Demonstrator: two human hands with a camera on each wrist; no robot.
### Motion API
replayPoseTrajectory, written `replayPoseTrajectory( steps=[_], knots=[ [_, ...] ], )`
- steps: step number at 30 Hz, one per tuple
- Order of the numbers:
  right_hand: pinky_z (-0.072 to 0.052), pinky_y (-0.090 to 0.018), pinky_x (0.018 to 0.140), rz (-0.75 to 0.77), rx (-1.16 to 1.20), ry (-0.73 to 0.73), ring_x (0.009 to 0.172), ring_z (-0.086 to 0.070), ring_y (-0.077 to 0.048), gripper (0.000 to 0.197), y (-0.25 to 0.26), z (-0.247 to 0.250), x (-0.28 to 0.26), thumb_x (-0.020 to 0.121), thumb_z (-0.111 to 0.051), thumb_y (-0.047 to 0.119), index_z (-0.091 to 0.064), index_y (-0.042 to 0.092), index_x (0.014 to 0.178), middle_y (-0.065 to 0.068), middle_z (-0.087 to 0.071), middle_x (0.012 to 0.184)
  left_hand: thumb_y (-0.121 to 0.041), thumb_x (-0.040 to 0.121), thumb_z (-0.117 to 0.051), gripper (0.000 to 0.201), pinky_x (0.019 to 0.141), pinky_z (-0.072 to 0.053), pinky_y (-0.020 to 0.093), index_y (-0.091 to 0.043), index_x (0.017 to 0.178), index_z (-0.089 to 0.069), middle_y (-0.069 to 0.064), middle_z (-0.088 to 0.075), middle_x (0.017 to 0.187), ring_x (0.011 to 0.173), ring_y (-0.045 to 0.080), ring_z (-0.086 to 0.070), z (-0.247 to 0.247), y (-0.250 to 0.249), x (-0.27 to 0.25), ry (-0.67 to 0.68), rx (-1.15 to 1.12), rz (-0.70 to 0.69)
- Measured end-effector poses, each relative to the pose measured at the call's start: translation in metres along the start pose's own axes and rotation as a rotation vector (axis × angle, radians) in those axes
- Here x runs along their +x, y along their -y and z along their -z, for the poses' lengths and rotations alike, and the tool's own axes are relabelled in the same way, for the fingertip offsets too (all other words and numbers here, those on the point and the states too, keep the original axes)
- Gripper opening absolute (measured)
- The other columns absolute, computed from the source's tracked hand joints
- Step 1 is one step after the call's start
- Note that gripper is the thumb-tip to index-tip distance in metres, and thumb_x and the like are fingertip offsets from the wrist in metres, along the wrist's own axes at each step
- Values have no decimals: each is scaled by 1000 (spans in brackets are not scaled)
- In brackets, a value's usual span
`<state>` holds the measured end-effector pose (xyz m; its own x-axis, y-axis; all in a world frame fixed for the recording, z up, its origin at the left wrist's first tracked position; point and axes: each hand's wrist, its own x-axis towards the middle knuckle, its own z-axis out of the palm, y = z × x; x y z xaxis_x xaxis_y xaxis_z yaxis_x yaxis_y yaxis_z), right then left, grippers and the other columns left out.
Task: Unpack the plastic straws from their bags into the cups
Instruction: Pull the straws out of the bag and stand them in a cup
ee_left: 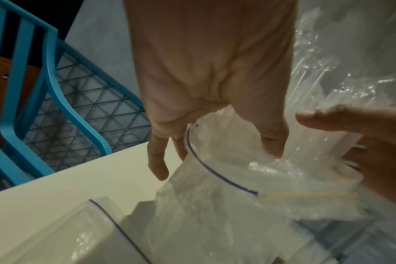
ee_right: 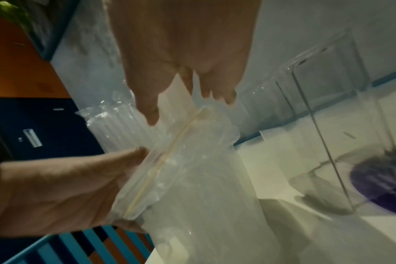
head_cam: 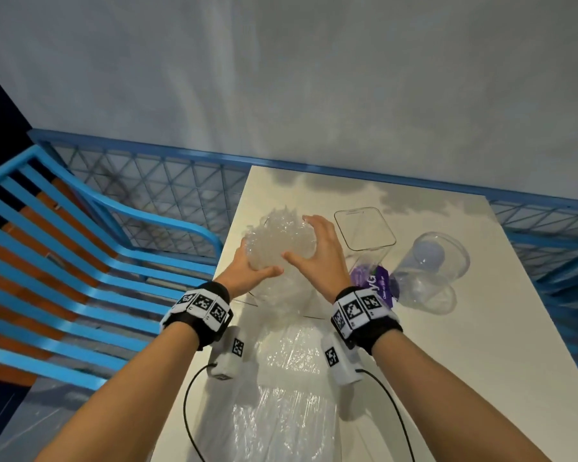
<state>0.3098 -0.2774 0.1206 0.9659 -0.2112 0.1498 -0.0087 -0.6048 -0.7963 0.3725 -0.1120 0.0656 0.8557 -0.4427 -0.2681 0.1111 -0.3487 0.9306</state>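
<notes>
I see my left hand [head_cam: 247, 271] gripping the clear zip-top plastic bag [ee_left: 226, 187] of translucent plastic straws [head_cam: 277, 235] above the white table [head_cam: 447, 345]; my right hand [head_cam: 317, 251], fingers spread, touches the bundle beside the clear square cup [head_cam: 364, 228].

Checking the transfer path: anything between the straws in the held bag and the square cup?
Nothing visible. The left hand grips the zip bag of straws, the right hand beside it. The square cup stands open-topped just right of the hands, with a bare gap between.
</notes>
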Motion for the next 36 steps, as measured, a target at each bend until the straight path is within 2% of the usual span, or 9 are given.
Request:
replayPoseTrajectory(
  steps=[3, 9, 12, 14, 17, 21, 25, 30, 36],
  knots=[
    [-32, -6, 95, 124, 46, -160, 116, -46, -11, 58, 3, -6, -7, 78, -75, 17, -49, 13, 130, -5, -48, 130, -40, 66, -83, 90, 92, -46, 21, -22, 142, -38, -5, -58, 132, 121, 10, -55, -3, -5, 1, 6, -12, -17],
    [-33, 4, 75, -40, 183, -264, 97, -50, -8, 41, 8, -2, -3, 78, -76, 25, -59, 14, 114, -2, -55, 113, -26, 74, -81, 78, 84, -46, 18, -17, 140, -40, 2, -59, 128, 117, 15, -57, -12, -5, -2, -52, -4, -9],
    [-33, 6, 72, -24, 208, -262, 91, -48, 3, 28, 23, 24, 3, 86, -68, 27, -64, 16, 111, 1, -57, 115, -22, 76, -80, 77, 94, -46, 28, -15, 140, -39, 4, -58, 128, 118, 19, -55, -13, -7, -5, -50, -9, 14],
    [-38, 1, 75, 7, 236, -239, 94, -52, 6, 15, 35, 44, 8, 89, -64, 27, -65, 22, 104, 3, -61, 114, -22, 75, -80, 76, 100, -45, 35, -15, 140, -41, 4, -59, 128, 118, 21, -55, -13, -10, -5, -39, -12, 27],
    [-48, -18, 82, 4, 306, -249, 94, -64, -8, 5, 48, 76, 17, 89, -64, 28, -67, 25, 90, 3, -70, 98, -23, 75, -80, 70, 101, -46, 37, -16, 136, -46, 2, -62, 124, 114, 20, -58, -16, -16, -1, -18, -1, 35],
    [-48, -17, 69, 6, 331, -309, 72, -61, -2, 10, 48, 106, 28, 87, -65, 25, -69, 16, 85, 6, -68, 75, -30, 70, -82, 74, 100, -48, 38, -17, 134, -48, 1, -63, 122, 114, 20, -59, -24, -19, 4, 2, 21, 44],
    [-51, -28, 76, -32, 356, -321, 78, -63, -7, 4, 40, 114, 27, 83, -70, 23, -70, 19, 84, 6, -68, 80, -20, 74, -81, 70, 101, -45, 37, -17, 135, -46, 1, -61, 124, 113, 20, -57, -34, -24, 4, 3, 33, 33],
    [-48, -22, 72, -63, 321, -252, 76, -63, -4, 10, 37, 101, 14, 81, -72, 15, -69, 25, 79, 10, -68, 78, -19, 74, -81, 72, 97, -44, 33, -18, 136, -46, 2, -60, 126, 116, 20, -56, -39, -28, 4, 12, 57, 24],
    [-48, -18, 66, -15, 345, -399, 71, -60, 0, 18, 61, 147, 34, 80, -69, 10, -67, 27, 75, 12, -66, 76, -21, 74, -81, 75, 98, -44, 34, -15, 138, -43, 4, -59, 128, 117, 23, -55, -35, -26, 4, -10, 56, 63]
  ],
)
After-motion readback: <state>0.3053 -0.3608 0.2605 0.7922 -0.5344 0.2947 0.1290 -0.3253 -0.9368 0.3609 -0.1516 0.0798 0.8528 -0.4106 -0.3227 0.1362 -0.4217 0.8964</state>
